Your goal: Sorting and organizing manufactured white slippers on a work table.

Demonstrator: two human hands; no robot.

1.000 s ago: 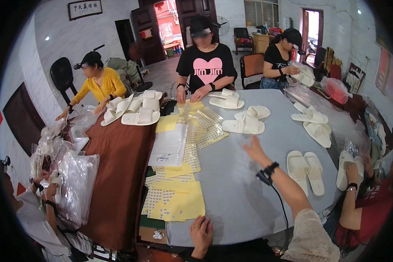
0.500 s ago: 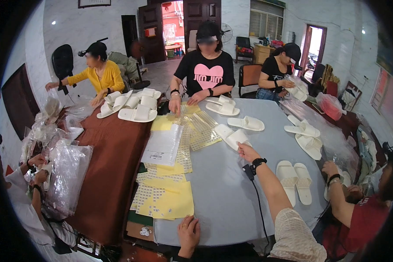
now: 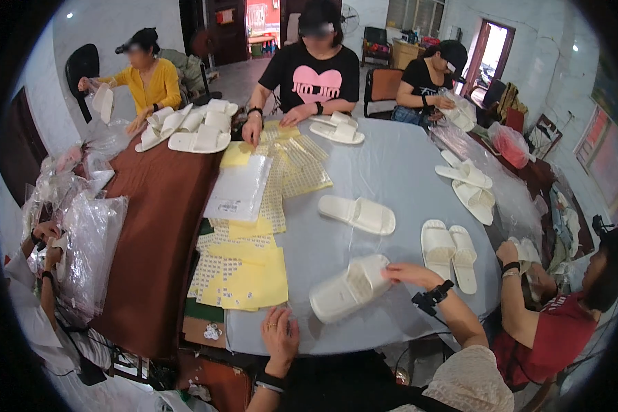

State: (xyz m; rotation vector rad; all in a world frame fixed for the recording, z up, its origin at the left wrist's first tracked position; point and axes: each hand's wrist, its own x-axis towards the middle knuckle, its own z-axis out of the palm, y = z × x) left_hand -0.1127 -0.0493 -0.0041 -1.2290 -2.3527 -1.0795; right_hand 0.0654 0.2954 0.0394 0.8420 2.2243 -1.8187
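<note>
My right hand [image 3: 412, 274] pinches the toe end of a white slipper [image 3: 340, 296], which is tilted over the near part of the grey-covered table [image 3: 384, 161]; motion blurs it slightly. A second white slipper [image 3: 357, 214] lies just beyond it on the cloth. At the table's front edge my left hand [image 3: 280, 336] rests with its fingers loosely stretched out, holding nothing. Close to that hand are yellow sheets of small stickers [image 3: 250, 278], overlapping along the table's left side. A white plastic-wrapped packet [image 3: 239, 189] lies on the sheets farther back.
White slipper pairs sit right of my hand [image 3: 449, 250], at the right edge [image 3: 470, 182] and at the far side [image 3: 338, 128]. More slippers [image 3: 196, 127] are heaped on the brown-covered table [image 3: 158, 226], beside clear plastic bags [image 3: 93, 254]. Several co-workers surround the tables.
My right hand has drawn one slipper from the table's middle toward me and lifted it. The other slipper appears nearer because the view has shifted. My left hand stays at the front edge.
</note>
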